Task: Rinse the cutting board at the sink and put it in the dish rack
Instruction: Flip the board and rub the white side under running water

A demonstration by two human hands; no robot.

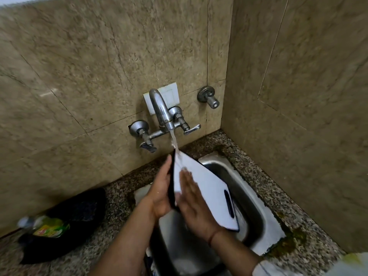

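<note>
A white cutting board with a dark rim and a slot handle stands tilted over the steel sink. Water runs from the tap onto the board's top corner. My left hand grips the board's left edge from behind. My right hand lies flat on the white face, fingers spread, palm against the board. No dish rack is in view.
A black basket holding a green-labelled bottle sits on the speckled granite counter at the left. Tiled walls close in behind and at the right. A spare wall valve sticks out right of the tap.
</note>
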